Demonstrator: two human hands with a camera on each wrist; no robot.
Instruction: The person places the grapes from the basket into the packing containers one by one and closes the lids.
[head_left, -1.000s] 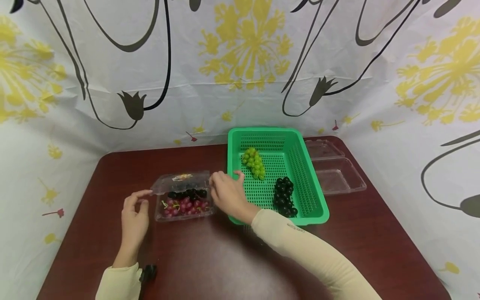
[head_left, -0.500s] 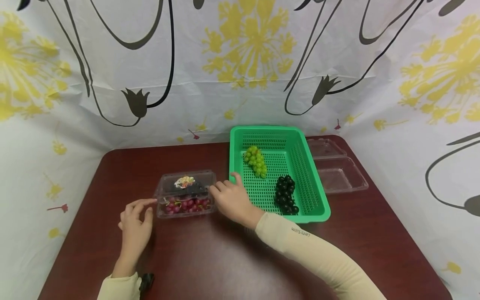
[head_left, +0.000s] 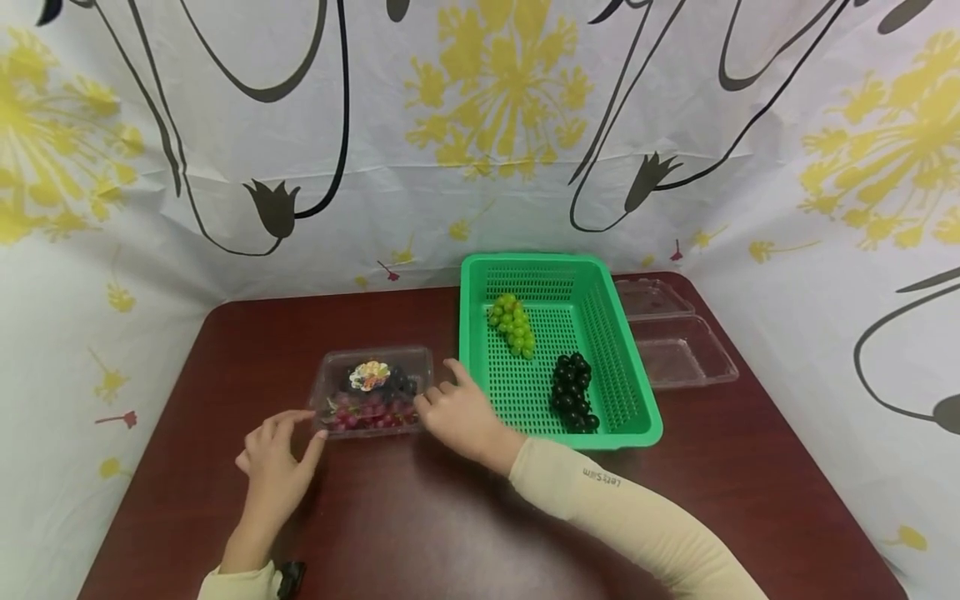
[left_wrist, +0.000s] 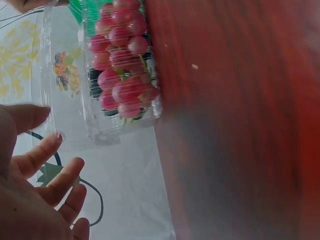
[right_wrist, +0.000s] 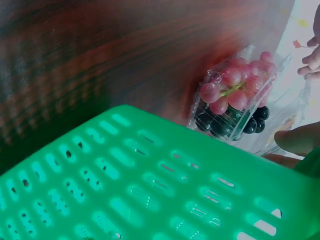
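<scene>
A clear plastic clamshell box [head_left: 372, 425] with a fruit sticker on its lid [head_left: 405, 357] stands left of centre in the head view. Red grapes [left_wrist: 120, 75] and black grapes [right_wrist: 220, 127] lie inside. My left hand [head_left: 277, 467] is at the box's front left corner; in the left wrist view its thumb and index fingertips touch the lid edge, set apart, the other fingers loosely spread. At the right side, my right hand [head_left: 468, 417] has curled fingers on the lid's edge, one finger raised. Its grip is partly hidden in the right wrist view.
Right of the box stands a green basket [head_left: 651, 417] holding a green grape bunch [head_left: 513, 327] and a black grape bunch [head_left: 572, 393]. Another clear clamshell box [head_left: 682, 360] lies unfolded beyond it. A patterned cloth [head_left: 360, 150] rises behind the dark red table [head_left: 420, 533].
The raised lid has swung down towards me over the grapes, and its sticker now faces up. Both hands have come slightly nearer along the box's sides with it.
</scene>
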